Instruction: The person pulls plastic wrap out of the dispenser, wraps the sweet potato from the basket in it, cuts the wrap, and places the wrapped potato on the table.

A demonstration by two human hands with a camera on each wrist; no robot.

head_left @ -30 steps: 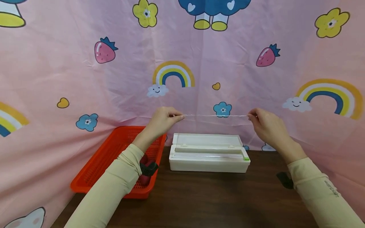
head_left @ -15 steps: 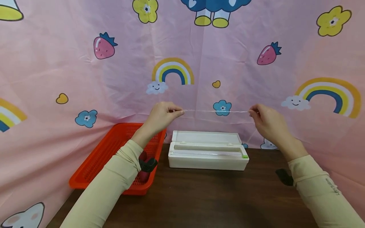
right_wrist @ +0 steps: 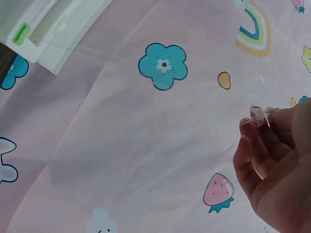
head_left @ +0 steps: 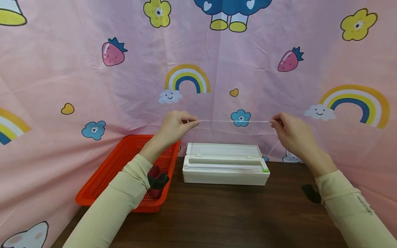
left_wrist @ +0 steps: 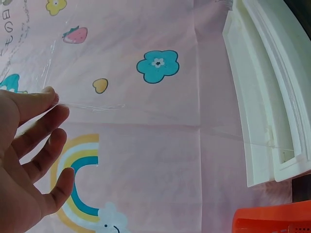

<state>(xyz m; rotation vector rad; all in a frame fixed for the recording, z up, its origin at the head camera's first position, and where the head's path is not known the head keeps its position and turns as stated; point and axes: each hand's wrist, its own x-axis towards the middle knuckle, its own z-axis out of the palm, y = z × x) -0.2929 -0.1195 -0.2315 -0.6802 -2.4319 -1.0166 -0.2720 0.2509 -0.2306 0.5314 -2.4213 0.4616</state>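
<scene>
A clear sheet of cling film (head_left: pixel 234 121) hangs taut between my hands, its top edge a thin shiny line in the head view. My left hand (head_left: pixel 178 125) pinches one corner between thumb and index finger, the other fingers spread loosely in the left wrist view. At the opposite corner my right hand (head_left: pixel 291 136) pinches too; the right wrist view shows a bunched bit of film (right_wrist: pixel 261 115) at its fingertips. Below and behind the film stands a white cling film dispenser box (head_left: pixel 226 178), its lid (head_left: pixel 223 149) tipped back and a film roll (head_left: pixel 224 166) inside.
At the left stands a red plastic basket (head_left: pixel 102 179), partly behind my left forearm, with dark red round items (head_left: pixel 156 193) in it. A dark wooden table (head_left: pixel 223 217) lies below. A pink printed cloth (head_left: pixel 139 89) hangs behind everything.
Both hands have risen slightly together, with the film still stretched between them. The head view has shifted a little; box and basket have stayed in place.
</scene>
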